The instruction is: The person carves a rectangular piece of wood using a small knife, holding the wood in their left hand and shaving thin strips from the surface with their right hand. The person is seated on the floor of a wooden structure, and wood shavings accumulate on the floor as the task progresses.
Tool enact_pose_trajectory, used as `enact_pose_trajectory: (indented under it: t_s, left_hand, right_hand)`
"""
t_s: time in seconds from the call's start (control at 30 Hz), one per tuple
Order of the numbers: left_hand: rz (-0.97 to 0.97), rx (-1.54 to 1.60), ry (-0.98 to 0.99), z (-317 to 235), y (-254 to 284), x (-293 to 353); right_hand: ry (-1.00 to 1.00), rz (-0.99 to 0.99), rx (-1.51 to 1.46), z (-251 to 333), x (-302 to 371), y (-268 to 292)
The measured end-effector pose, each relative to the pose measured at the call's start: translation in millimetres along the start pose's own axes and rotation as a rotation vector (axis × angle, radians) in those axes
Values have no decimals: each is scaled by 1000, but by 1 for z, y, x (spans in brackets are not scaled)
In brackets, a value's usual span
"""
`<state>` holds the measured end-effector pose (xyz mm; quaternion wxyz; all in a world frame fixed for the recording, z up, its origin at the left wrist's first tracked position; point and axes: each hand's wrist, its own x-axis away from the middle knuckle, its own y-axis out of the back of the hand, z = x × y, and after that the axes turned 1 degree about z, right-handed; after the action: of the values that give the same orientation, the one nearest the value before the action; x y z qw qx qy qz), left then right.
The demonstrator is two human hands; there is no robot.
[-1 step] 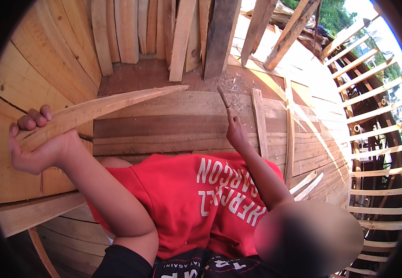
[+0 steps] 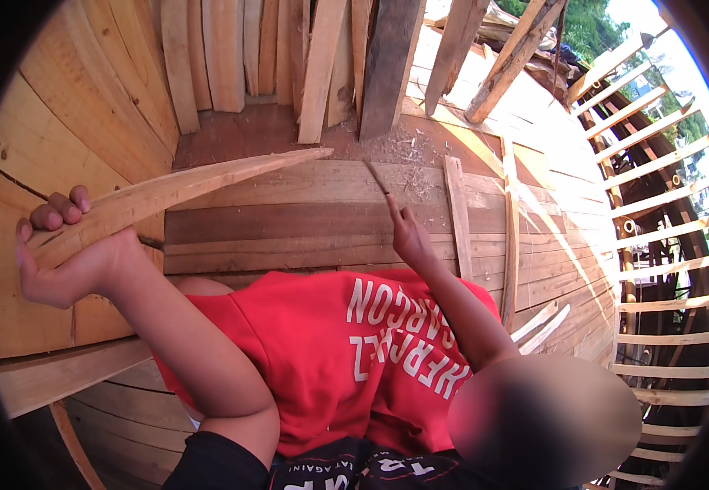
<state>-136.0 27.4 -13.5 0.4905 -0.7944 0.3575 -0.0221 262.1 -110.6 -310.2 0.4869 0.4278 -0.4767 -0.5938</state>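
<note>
At the far left, my left hand (image 2: 73, 253) wraps around the broad end of a long wooden piece (image 2: 171, 192). The piece tapers to a point toward the middle of the view, above the planks. My right hand (image 2: 412, 235) is closed around a thin, dark, blade-like tool (image 2: 376, 175), its index finger stretched along it. The tool points up and left, a short gap to the right of the wooden tip. Its handle is mostly hidden in my fist. A red garment with white lettering (image 2: 305, 351) covers my lap.
Wood shavings (image 2: 410, 159) lie scattered on the planks (image 2: 305, 224) beyond my right hand. Upright boards (image 2: 322, 73) stand along the far side. Loose narrow strips (image 2: 458, 212) lie to the right. A slatted wooden fence (image 2: 665, 306) curves along the right edge. Wide boards (image 2: 85, 106) rise at the left.
My right hand has shifted slightly left with the tool, bringing its end nearer the tip of the wooden piece. My left hand and the wood stay where they were.
</note>
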Motion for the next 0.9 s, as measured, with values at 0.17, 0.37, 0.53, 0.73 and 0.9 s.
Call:
enact_pose_trajectory:
  t_s: [0.17, 0.37, 0.53, 0.73, 0.9]
  left_hand:
    - [-60, -14, -38, -3, 7, -9]
    - [-37, -9, -58, -10, 13, -17]
    - [-80, -25, -65, -10, 1, -6]
    - [-32, -16, -23, -5, 8, -12]
    - [-18, -35, 0, -1, 10, -14]
  right_hand:
    - [116, 262, 201, 30, 0, 10]
    - [6, 4, 143, 16, -50, 6]
    - [338, 84, 113, 65, -59, -8]
    - [-150, 35, 125, 45, -64, -18]
    - [188, 171, 187, 50, -52, -9]
